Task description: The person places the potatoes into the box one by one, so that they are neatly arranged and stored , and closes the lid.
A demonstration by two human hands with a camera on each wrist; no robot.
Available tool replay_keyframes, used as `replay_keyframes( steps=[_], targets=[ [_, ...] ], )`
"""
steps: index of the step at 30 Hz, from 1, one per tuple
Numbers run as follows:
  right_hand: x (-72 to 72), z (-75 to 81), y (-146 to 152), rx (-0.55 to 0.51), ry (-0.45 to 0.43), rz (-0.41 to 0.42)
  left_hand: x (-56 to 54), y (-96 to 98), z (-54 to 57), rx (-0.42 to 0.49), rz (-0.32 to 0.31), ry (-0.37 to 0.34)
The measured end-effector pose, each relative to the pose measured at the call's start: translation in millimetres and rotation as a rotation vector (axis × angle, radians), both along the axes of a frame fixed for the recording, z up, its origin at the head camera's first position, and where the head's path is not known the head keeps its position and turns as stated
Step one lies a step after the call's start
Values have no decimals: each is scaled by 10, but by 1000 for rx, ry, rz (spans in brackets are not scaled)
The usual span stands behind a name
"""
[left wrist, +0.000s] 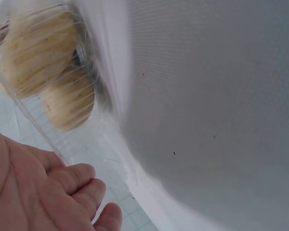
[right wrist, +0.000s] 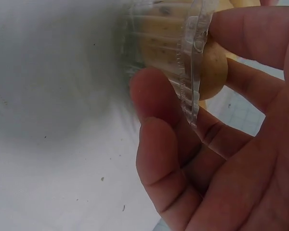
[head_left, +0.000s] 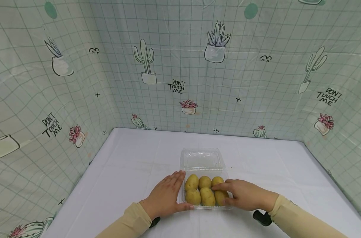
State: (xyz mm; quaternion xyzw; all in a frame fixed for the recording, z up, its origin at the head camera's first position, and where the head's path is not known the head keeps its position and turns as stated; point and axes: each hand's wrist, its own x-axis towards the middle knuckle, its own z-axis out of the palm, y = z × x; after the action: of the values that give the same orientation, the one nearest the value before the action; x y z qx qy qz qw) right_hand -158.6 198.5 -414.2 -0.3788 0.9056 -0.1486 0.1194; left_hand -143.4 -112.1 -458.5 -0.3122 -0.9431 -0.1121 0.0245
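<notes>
A clear plastic clamshell box point(head_left: 204, 208) lies with its lid point(head_left: 202, 159) folded back, away from me. Inside sit several yellow potatoes point(head_left: 207, 197) in two rows. My left hand point(head_left: 165, 195) rests along the box's left side, fingers extended to the hinge corner and thumb at the near left corner. At the right end, my right hand point(head_left: 247, 195) has thumb and index finger about the near right potato point(head_left: 220, 198). In the right wrist view, its other fingers point(right wrist: 156, 149) lie outside the ridged wall. The left wrist view shows potatoes point(left wrist: 70, 98) through the wall beside the left palm.
A white cloth covers the table point(head_left: 132, 158) beneath the box. Grid-patterned curtains point(head_left: 168, 66) with plant drawings enclose the back and both sides. Dark straps show at both wrists, the right one point(head_left: 262, 218) close over the cloth. Small specks dot the cloth.
</notes>
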Motion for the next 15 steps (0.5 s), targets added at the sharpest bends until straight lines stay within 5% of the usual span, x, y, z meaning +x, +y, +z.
replay_keyframes(
  steps=[15],
  targets=[
    [-3, -5, 3, 27, 97, 5, -4, 2, 5, -7, 0, -10]
  ],
)
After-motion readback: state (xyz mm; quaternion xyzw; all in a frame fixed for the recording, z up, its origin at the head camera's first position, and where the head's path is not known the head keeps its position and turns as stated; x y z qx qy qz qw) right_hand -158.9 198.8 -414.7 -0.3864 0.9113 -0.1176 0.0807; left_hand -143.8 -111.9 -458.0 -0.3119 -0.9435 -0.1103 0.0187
